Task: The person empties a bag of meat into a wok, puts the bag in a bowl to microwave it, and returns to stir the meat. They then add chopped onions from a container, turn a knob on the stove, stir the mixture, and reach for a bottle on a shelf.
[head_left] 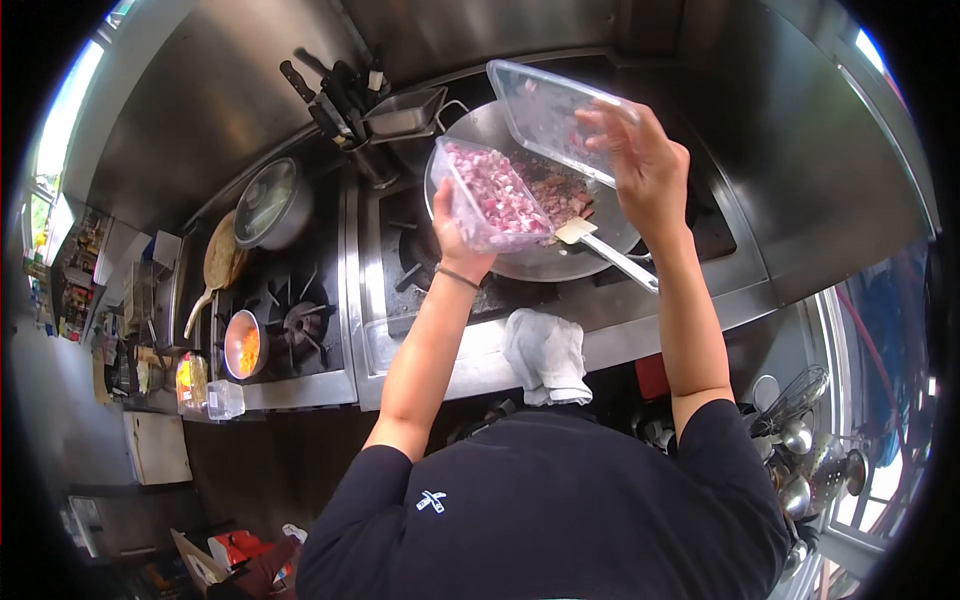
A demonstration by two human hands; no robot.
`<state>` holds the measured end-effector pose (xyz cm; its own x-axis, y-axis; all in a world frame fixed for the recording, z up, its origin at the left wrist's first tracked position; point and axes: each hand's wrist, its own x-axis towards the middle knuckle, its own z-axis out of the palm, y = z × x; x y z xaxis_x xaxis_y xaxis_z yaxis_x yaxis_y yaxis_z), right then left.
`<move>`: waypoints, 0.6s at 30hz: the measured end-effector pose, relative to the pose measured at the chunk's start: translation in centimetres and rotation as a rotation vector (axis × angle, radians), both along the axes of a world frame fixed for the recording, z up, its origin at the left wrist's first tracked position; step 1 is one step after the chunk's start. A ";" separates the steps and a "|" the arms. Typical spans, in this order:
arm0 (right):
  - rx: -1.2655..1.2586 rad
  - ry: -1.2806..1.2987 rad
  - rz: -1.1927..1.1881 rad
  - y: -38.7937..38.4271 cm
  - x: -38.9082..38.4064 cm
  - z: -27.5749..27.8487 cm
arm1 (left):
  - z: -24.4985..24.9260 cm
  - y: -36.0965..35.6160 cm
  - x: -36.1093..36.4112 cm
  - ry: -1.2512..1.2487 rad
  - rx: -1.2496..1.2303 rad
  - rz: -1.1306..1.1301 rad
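Steel wall (530, 25) behind the stove (455, 365), from where I stand. Head view: left hand (457, 235), grip wrapped around a clear tub (515, 243) of chopped pink pieces (492, 192), tub tilted over the big pan (540, 268). Right hand (648, 165), grip closed on the clear lid (545, 110) edge, lid raised over pan. Browned bits (565, 195) in pan, spatula (618, 260) across its near right rim. White cloth (545, 355) at stove front.

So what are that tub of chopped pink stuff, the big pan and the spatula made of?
Tub: probably clear plastic, slightly cloudy; the pink pieces show through its wall.
Pan: grey metal with a dull sheen, perhaps aluminium or steel.
Spatula: pale, matte-looking head, possibly silicone or plastic; the light handle's material is unclear.
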<state>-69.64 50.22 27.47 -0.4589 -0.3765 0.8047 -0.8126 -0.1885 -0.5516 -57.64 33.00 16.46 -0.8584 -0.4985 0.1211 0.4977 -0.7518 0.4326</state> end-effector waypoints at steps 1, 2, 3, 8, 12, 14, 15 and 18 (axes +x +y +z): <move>0.090 0.052 -0.053 -0.2 -0.5 -0.6 | -0.2 0.1 -0.1 -0.026 0.014 -0.002; 0.177 0.106 -0.109 -0.3 -0.8 -1.0 | -0.8 -0.1 -0.5 -0.051 0.024 0.010; 0.175 0.107 -0.109 -0.3 -0.7 -0.9 | -0.8 -0.1 -0.9 -0.074 0.032 0.022; 0.126 -0.006 -0.057 0.4 -0.8 -0.6 | -1.0 -0.4 -0.8 -0.035 0.028 -0.055; 0.075 0.025 -0.073 0.2 -1.1 -1.2 | 0.0 0.2 -0.6 0.090 0.010 -0.103; 0.009 0.059 -0.086 -0.1 -1.1 -1.6 | -0.2 0.1 -0.7 0.134 0.056 -0.095; 0.015 0.057 -0.092 -0.2 -0.7 -1.5 | -0.2 0.2 -0.8 0.179 0.103 -0.083; 0.176 0.132 -0.075 -1.5 0.8 -1.2 | -0.3 -0.4 -1.5 0.214 0.113 -0.071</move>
